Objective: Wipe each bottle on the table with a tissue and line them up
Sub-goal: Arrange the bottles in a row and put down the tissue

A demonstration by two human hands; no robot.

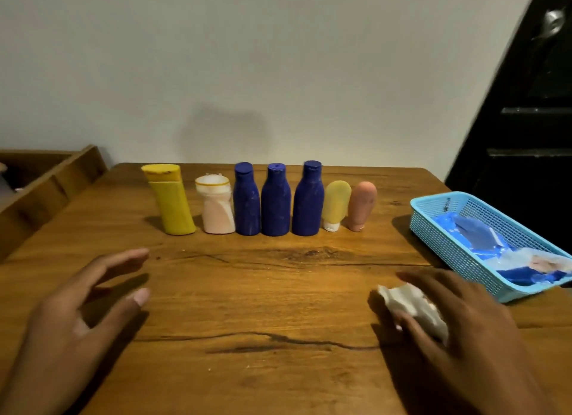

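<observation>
Several bottles stand in a row near the far edge of the wooden table (247,291). From left: a tall yellow bottle (171,201), a white and pink bottle (216,207), three dark blue bottles (246,201) (275,202) (308,201), a small pale yellow tube (335,206) on its white cap, and a small pink tube (360,206). My left hand (80,315) hovers over the near left of the table, fingers spread, holding nothing. My right hand (458,328) rests at the near right, curled on a crumpled white tissue (411,306).
A light blue plastic basket (433,229) sits at the table's right edge with a blue tissue packet (495,247) in it. A wooden tray or shelf edge (52,185) lies at far left. A pale wall stands behind the bottles and a dark door at far right.
</observation>
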